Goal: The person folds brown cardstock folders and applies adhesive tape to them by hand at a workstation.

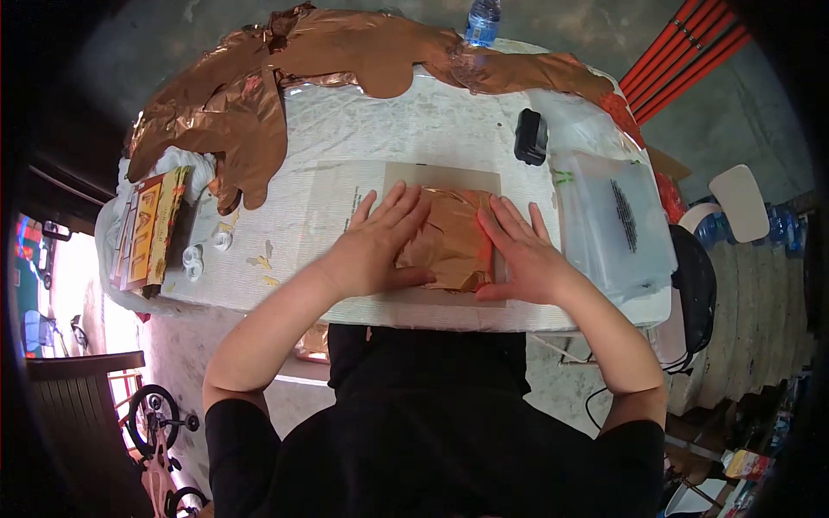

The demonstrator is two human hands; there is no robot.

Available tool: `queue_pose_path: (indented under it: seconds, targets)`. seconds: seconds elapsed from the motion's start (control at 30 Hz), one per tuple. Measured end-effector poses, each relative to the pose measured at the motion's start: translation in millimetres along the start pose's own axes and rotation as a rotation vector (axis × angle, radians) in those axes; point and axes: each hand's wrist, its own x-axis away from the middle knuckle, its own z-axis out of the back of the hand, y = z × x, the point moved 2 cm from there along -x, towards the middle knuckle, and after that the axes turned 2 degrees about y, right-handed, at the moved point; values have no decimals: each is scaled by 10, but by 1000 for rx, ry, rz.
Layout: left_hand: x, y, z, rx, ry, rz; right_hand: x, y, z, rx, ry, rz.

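Note:
A folded packet of copper-coloured foil film [453,242] lies flat near the front of the table, on a clear plastic sheet or bag [332,207] with small print. My left hand [380,246] rests on the packet's left side, palm down, fingers stretched out and thumb across its lower part. On the packet's right edge lies my right hand [525,255], its fingers spread and its thumb near the lower corner. Neither hand grips anything.
Crumpled copper foil [345,52] runs along the back edge. A water bottle [483,22] stands behind it. Right are a black object [530,136] and stacked clear plastic bags [617,229]. Left are a printed yellow-and-red box [148,229] and small white rolls [193,262].

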Motion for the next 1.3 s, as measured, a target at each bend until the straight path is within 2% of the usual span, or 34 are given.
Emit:
queue_pose_path:
  seconds: [0.43, 0.63, 0.93, 1.03, 1.1, 1.23, 1.3]
  targets:
    - [-72, 20, -63, -67, 4, -16, 43, 157, 39, -168, 39, -32]
    - [-58, -1, -98, -53, 28, -53, 17, 141, 126, -60, -43, -72]
    - [-89, 66, -117, -58, 16, -11, 16, 201, 38, -29, 5, 2]
    - [-102, 118, -157, -78, 74, -40, 10, 206, 30, -40, 9, 13]
    - [-101, 194, -94, -41, 159, -176, 9, 223, 18, -12, -4, 17]
    - [-91, 373, -30, 136, 89, -272, 14, 211, 7, -61, 24, 11]
    - [-117, 383, -47, 151, 139, -291, 15, 214, 8, -37, 16, 12]
